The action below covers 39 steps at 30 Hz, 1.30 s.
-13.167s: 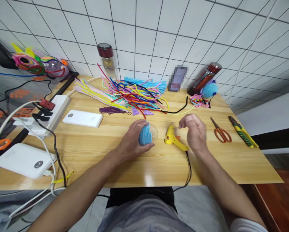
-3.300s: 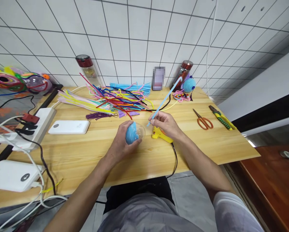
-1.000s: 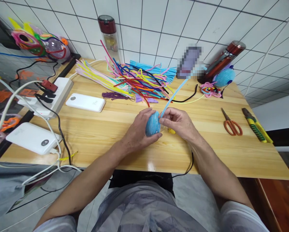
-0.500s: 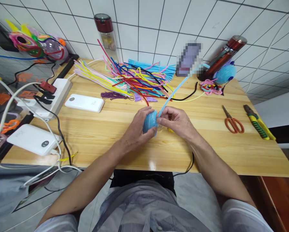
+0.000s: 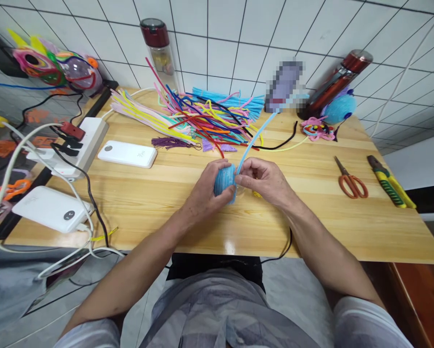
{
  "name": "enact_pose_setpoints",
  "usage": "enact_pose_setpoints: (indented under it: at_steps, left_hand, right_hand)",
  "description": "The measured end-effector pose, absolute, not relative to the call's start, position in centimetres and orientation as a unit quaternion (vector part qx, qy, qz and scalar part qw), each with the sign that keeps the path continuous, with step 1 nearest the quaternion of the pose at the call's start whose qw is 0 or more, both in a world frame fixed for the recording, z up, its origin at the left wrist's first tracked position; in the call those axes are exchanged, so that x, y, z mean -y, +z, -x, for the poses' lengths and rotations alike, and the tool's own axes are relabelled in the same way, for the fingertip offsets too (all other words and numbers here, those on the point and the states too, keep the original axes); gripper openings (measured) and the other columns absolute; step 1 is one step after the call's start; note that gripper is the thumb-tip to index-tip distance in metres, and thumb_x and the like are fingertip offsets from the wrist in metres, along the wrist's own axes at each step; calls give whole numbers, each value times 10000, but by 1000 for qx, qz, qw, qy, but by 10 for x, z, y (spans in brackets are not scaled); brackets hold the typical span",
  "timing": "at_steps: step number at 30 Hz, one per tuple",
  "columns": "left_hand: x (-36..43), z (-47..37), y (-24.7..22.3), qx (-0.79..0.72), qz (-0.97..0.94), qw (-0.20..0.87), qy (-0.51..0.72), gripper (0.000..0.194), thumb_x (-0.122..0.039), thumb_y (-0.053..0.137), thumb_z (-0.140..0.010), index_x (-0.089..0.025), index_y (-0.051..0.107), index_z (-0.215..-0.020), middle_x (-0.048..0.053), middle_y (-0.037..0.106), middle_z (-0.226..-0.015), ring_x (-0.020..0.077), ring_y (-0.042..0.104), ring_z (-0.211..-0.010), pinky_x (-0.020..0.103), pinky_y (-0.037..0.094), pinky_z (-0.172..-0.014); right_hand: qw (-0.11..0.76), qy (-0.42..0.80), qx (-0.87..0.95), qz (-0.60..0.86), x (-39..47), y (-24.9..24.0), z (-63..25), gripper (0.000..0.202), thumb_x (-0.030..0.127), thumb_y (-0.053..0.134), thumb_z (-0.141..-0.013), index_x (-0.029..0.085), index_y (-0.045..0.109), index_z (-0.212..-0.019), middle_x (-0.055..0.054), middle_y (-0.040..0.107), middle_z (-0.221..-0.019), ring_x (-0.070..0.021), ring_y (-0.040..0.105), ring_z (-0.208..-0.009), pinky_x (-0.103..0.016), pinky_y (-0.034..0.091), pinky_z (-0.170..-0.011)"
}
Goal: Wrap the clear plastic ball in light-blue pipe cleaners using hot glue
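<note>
1. Blue ball (image 5: 224, 182) is sitting in the left hand (image 5: 202, 191), just above the near half of the desk (image 5: 202, 229), or resting on it, can't really tell which. Fingers are curled round the far side, thumb across the front, so that's a proper grip. A bit of its clear part (image 5: 242, 193) pokes out toward the right hand.

2. Light blue pipe cleaner (image 5: 253, 138) is pinched near its low end by the thumb and index finger of the right hand (image 5: 266, 180). Rest of it arcs up and away over the desk.

3. What's new: about three seconds ago that stick was held well apart from the ball. Now its low end lies against the ball's right edge, with a bit of blue showing by the left thumb. So I'd say both hands are now working the same spot. Can't tell if it's stuck on.

4. Yellow glue gun (image 5: 256, 194) is mostly hidden behind the right hand, with a black cord (image 5: 287, 244) hanging off the desk edge.

5. Further out: messy pipe cleaner pile (image 5: 209, 121) at the back, scissors (image 5: 353, 186) and pliers (image 5: 391, 183) off to the right, white power bank (image 5: 127, 153) to the left.
</note>
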State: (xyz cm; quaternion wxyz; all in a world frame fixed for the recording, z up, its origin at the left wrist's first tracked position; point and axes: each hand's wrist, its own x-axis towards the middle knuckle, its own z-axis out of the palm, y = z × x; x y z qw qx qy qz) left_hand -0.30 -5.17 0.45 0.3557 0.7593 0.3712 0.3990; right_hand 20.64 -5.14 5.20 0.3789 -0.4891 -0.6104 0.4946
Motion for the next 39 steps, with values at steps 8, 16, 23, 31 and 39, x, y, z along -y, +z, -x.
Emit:
enact_pose_setpoints:
  at_steps: [8,16,23,31,39]
  left_hand:
    - [52,3,3,-376,-759,349,401,508,-288,680,-926,-244,528,-1409,145,604,-1530,319,567,-1478,551,448,-1276]
    - [54,8,4,-341,-772,367,390,608,-358,712,-932,-233,474,-1477,190,521,-1603,370,466,-1565,616,384,-1308]
    - [54,5,2,-347,-790,319,392,715,-392,810,-872,-232,469,-1479,193,541,-1559,381,478,-1554,624,411,-1299]
    - [54,3,-3,-339,-792,298,410,690,-359,795,-883,-233,457,-1471,190,557,-1532,378,507,-1526,614,439,-1268]
    - [55,2,-2,-336,-794,292,414,677,-341,785,-883,-217,461,-1464,200,562,-1521,380,509,-1523,605,437,-1274]
  right_hand:
    - [384,541,583,470,50,58,-206,460,589,900,-757,219,630,-802,49,499,-696,-118,410,-640,-293,298,-607]
    - [386,517,593,482,48,53,-206,445,562,908,-760,221,624,-786,69,456,-648,-108,362,-612,-293,269,-585]
    - [389,511,583,498,50,48,-208,423,540,911,-763,215,647,-815,64,488,-655,-110,385,-617,-294,264,-593]
    - [408,508,569,502,51,42,-209,479,577,955,-717,213,656,-804,62,499,-660,-106,389,-610,-286,275,-581]
    - [414,498,570,505,51,37,-208,488,610,962,-698,226,684,-813,52,508,-669,-119,420,-615,-295,312,-585]
